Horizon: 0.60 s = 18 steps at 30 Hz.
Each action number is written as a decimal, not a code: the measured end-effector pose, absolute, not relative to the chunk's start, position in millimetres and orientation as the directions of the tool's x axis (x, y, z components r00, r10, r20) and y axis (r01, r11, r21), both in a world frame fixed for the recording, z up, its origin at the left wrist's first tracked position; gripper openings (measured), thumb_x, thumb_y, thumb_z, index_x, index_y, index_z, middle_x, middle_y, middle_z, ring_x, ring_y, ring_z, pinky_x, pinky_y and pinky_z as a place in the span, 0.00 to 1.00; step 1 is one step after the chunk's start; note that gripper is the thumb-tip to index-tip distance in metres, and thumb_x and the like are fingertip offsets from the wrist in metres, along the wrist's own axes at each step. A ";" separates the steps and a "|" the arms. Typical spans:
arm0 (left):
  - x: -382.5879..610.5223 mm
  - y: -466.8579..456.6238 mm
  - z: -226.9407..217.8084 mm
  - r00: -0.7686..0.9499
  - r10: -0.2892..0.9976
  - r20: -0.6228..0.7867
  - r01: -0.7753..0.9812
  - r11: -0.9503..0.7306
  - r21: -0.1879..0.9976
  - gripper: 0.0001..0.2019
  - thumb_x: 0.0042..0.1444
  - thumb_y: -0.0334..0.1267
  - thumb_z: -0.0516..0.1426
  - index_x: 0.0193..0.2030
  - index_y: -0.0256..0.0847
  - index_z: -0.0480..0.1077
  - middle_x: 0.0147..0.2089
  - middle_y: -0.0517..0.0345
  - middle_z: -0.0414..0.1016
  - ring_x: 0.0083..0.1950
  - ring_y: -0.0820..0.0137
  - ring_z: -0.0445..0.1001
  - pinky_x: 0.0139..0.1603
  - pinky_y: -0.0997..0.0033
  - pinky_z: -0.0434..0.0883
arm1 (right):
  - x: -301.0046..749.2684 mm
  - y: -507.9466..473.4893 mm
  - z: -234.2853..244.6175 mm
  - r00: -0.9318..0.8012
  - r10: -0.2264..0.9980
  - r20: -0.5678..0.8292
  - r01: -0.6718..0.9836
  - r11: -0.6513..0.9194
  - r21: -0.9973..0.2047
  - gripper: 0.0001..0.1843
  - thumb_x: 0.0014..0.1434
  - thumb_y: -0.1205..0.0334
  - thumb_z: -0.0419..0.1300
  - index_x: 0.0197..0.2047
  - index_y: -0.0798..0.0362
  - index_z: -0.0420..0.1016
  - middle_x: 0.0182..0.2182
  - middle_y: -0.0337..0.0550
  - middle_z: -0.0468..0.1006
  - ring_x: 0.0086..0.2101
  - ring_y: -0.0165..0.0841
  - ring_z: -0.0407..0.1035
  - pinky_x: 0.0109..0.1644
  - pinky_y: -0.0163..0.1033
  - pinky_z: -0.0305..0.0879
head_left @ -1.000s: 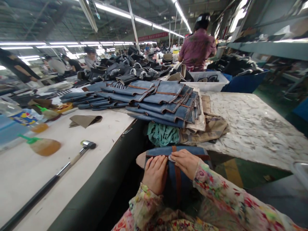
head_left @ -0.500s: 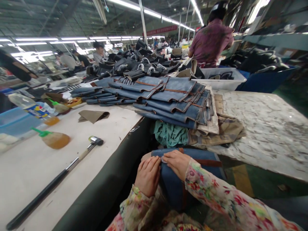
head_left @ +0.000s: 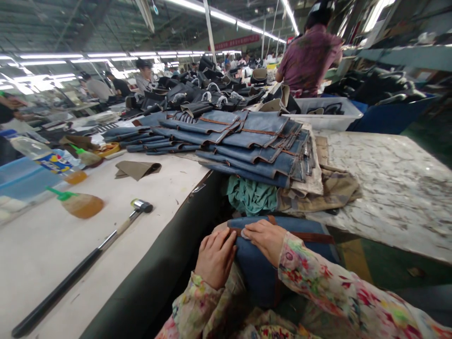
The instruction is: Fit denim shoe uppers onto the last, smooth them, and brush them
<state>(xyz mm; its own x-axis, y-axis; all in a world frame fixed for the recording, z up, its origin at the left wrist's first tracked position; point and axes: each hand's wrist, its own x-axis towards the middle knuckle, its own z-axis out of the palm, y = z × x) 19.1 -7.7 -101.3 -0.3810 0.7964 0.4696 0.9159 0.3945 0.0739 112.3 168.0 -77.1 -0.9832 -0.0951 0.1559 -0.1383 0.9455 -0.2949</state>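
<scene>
A blue bag piece (head_left: 256, 268) with brown straps lies across my lap, below the table edge. My left hand (head_left: 216, 258) grips its left end, fingers bent over the edge by a tan part. Between the fingertips of my right hand (head_left: 266, 241) is a small pale, rounded piece (head_left: 244, 234), pressed onto the brown strap (head_left: 236, 231) that runs along the top. I cannot make out exactly what this pale piece is. Both thumbs and the underside of the bag piece are mostly hidden.
On the left table lie a hammer (head_left: 141, 205), a green-tipped glue bottle (head_left: 83, 205) and a folded brown scrap (head_left: 137, 169). Stacked blue panels (head_left: 247, 136) rise ahead, above a green cloth (head_left: 250, 195). A co-worker (head_left: 310, 56) stands beyond, near a white bin (head_left: 328, 121).
My right hand has slid slightly right with the pale piece, and the gap between my hands has widened, showing more brown strap. The bag piece has shifted a little right.
</scene>
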 end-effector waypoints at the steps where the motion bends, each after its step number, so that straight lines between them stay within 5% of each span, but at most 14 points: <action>1: 19.7 -8.1 -101.5 -0.384 0.800 0.460 0.914 0.399 0.069 0.15 0.58 0.38 0.47 0.50 0.45 0.67 0.50 0.55 0.70 0.49 0.65 0.66 0.47 0.64 0.61 | 118.3 172.1 -76.9 -0.984 -0.092 0.154 -0.133 0.950 -0.283 0.16 0.56 0.69 0.49 0.48 0.51 0.68 0.45 0.44 0.69 0.42 0.35 0.62 0.42 0.39 0.65; 13: 17.5 -13.8 -102.5 -0.387 0.832 0.398 0.914 0.404 0.045 0.15 0.57 0.39 0.48 0.50 0.44 0.65 0.51 0.54 0.69 0.51 0.65 0.66 0.48 0.63 0.64 | 157.7 200.1 -71.2 -0.999 0.005 0.046 -0.003 0.985 -0.170 0.15 0.56 0.69 0.50 0.45 0.48 0.70 0.43 0.41 0.71 0.41 0.36 0.63 0.41 0.41 0.67; 16: -14.6 -54.4 -87.2 -0.431 0.800 0.417 0.889 0.456 0.043 0.15 0.58 0.41 0.46 0.47 0.41 0.66 0.48 0.53 0.70 0.49 0.66 0.67 0.49 0.65 0.64 | 164.0 198.1 -79.0 -0.989 0.013 0.146 -0.015 0.982 -0.187 0.16 0.59 0.67 0.47 0.48 0.50 0.68 0.45 0.43 0.70 0.42 0.36 0.63 0.43 0.41 0.67; 18: -45.0 -102.7 -74.2 -0.557 0.669 0.493 0.783 0.621 0.040 0.17 0.58 0.43 0.45 0.47 0.38 0.65 0.48 0.50 0.70 0.49 0.63 0.67 0.50 0.60 0.64 | 172.8 200.5 -88.4 -0.963 0.041 0.266 -0.020 0.974 -0.224 0.17 0.60 0.66 0.45 0.50 0.52 0.66 0.46 0.44 0.69 0.44 0.35 0.62 0.46 0.41 0.65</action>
<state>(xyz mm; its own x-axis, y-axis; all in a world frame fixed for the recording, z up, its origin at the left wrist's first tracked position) -45.0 -102.7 -74.2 -0.5566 0.6690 0.4926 0.7826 0.6213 0.0405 172.8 200.5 -88.4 -0.9631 0.0411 0.2660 -0.0204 0.9743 -0.2243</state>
